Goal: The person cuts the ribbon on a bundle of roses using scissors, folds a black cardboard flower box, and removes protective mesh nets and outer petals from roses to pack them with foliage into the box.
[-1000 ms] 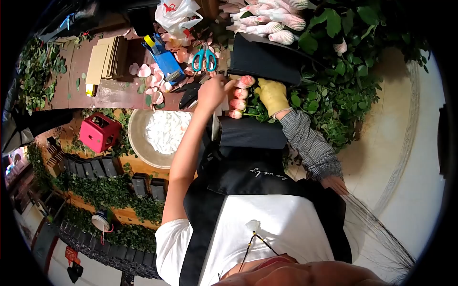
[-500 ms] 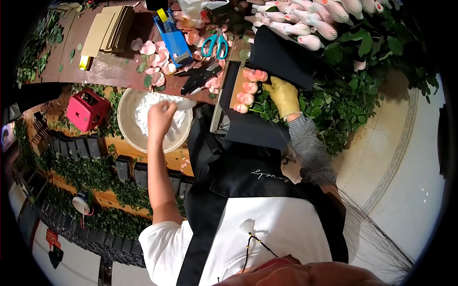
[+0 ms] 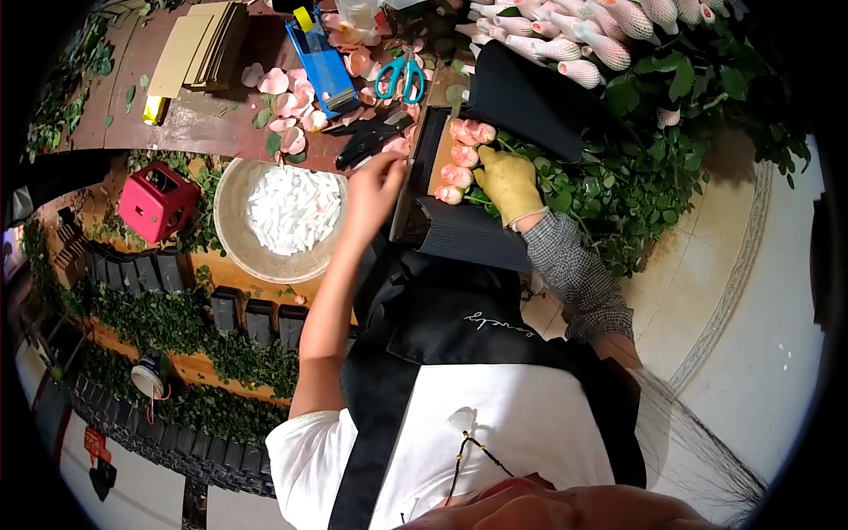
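My left hand (image 3: pixel 378 184), bare, is at the left edge of an open dark box (image 3: pixel 408 201), its fingers pinched together. Whatever is between them is too small to tell. My right hand (image 3: pixel 511 184), in a yellow glove, is closed around the stems just right of several pink roses (image 3: pixel 463 155). The roses form a column over brown card in the box. Dark corrugated sheet (image 3: pixel 468 237) lies below them, and a black flap (image 3: pixel 521 102) stands above. Left of my left hand is a round bowl (image 3: pixel 228 231) of small white pieces (image 3: pixel 293 210).
On the table (image 3: pixel 212 128) are teal scissors (image 3: pixel 401 78), a blue tape dispenser (image 3: pixel 320 66), a black tool (image 3: pixel 373 137), petals and cardboard (image 3: pixel 196 49). Net-wrapped flowers (image 3: pixel 601 40) and leafy stems (image 3: pixel 609 203) lie right. A red stool (image 3: pixel 159 203) stands left.
My left hand has gone from the box to the bowl and back to the box's left edge. The gloved hand has shifted slightly left, closer against the roses.
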### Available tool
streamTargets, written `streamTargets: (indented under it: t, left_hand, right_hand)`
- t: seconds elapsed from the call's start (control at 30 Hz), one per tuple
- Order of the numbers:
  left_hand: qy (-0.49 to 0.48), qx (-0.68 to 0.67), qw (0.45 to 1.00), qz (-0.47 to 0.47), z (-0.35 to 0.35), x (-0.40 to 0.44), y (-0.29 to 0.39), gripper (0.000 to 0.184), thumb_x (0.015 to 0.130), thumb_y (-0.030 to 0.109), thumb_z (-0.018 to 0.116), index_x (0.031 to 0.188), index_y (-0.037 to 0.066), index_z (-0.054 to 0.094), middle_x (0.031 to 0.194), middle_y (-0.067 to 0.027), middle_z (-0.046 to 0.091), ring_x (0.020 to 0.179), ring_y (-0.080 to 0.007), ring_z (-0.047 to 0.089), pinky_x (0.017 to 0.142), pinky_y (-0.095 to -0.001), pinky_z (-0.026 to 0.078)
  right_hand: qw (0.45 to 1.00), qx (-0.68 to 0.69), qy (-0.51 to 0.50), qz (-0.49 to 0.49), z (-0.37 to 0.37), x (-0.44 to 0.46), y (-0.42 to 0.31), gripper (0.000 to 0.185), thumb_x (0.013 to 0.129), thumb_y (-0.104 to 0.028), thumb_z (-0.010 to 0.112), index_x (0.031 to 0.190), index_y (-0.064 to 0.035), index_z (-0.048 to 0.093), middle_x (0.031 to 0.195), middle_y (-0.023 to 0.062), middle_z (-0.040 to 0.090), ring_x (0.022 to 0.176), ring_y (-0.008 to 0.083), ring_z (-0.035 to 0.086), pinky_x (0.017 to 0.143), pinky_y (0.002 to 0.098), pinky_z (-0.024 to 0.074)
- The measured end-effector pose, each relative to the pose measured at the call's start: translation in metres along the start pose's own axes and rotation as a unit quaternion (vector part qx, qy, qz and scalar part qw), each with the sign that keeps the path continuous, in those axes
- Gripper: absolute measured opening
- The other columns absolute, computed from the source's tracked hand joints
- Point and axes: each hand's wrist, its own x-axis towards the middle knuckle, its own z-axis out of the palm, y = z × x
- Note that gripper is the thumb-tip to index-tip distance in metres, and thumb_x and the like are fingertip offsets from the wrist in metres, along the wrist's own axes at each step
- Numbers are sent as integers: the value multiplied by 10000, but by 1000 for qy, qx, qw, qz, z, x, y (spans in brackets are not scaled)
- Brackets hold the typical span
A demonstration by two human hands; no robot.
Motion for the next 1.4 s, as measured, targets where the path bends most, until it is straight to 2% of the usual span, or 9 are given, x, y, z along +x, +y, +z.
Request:
streamTargets:
  t: [0.1, 0.2, 0.43, 0.57, 0.67, 1.03, 1.13, 1.27, 1.4]
  left_hand:
    - [-27, -22, 998, 44, 28, 17, 22, 197, 916, 166, 646, 1031, 17, 703, 882, -175, 714, 798, -306, 709, 738, -361, 546]
    - [-89, 15, 994, 63, 29, 18, 48, 202, 896, 156, 665, 1035, 15, 705, 931, -160, 711, 782, -286, 703, 710, -354, 541]
    - [-255, -39, 966, 36, 40, 20, 65, 285, 935, 69, 657, 1201, -23, 618, 1076, -74, 646, 858, -134, 675, 740, -270, 546]
    - [-202, -34, 979, 5, 35, 23, 73, 237, 898, 62, 704, 1115, -11, 645, 1050, -70, 621, 861, -134, 666, 738, -282, 547]
    - [-249, -23, 965, 74, 32, 24, 71, 194, 884, 83, 723, 1053, -1, 677, 1042, -76, 619, 892, -169, 669, 751, -306, 541]
    - [-175, 83, 952, 236, 44, 41, 60, 279, 821, 214, 774, 1043, 51, 733, 1062, -105, 642, 949, -291, 649, 813, -386, 530]
    - [-211, 83, 955, 189, 40, 40, 63, 283, 826, 163, 776, 1069, 29, 722, 1139, -121, 633, 1040, -284, 625, 857, -357, 518]
    - [-183, 65, 959, 207, 41, 37, 62, 251, 866, 183, 734, 1046, 8, 720, 1074, -118, 640, 962, -301, 648, 844, -369, 524]
    - [-208, -12, 970, 122, 47, 39, 48, 197, 920, 126, 662, 1031, -30, 704, 1116, -134, 632, 963, -293, 660, 846, -352, 524]
  right_hand:
    - [990, 87, 92, -53, 2, -5, 16, 180, 867, -253, 666, 909, -84, 621, 805, 125, 682, 755, 328, 674, 683, 455, 530]
    - [947, 312, 73, 4, -12, -22, 19, 302, 847, -181, 710, 1118, -55, 666, 900, 152, 700, 800, 326, 679, 700, 411, 537]
    - [900, 434, 22, 43, -6, -30, 28, 338, 859, -155, 704, 1173, -41, 652, 958, 160, 703, 810, 292, 688, 709, 377, 539]
    - [903, 427, 6, 51, -7, -31, 30, 340, 854, -143, 702, 1172, -36, 647, 974, 160, 702, 816, 291, 687, 711, 375, 539]
    - [905, 423, 16, 45, -1, -30, 32, 341, 845, -147, 709, 1160, -33, 646, 977, 161, 699, 812, 295, 687, 710, 376, 541]
    - [927, 368, 76, 13, -17, -34, 24, 231, 840, -217, 731, 1003, -66, 669, 799, 132, 680, 706, 303, 668, 627, 398, 528]
    - [932, 356, 59, 31, -15, -32, 25, 224, 840, -228, 734, 968, -59, 665, 775, 135, 673, 693, 306, 664, 616, 403, 521]
    - [932, 354, 81, 20, -18, -31, 22, 223, 841, -235, 735, 930, -48, 652, 759, 140, 664, 674, 307, 656, 604, 408, 513]
    - [935, 339, 99, 16, -18, -33, 22, 216, 841, -229, 734, 934, -50, 657, 748, 138, 658, 667, 302, 651, 611, 411, 515]
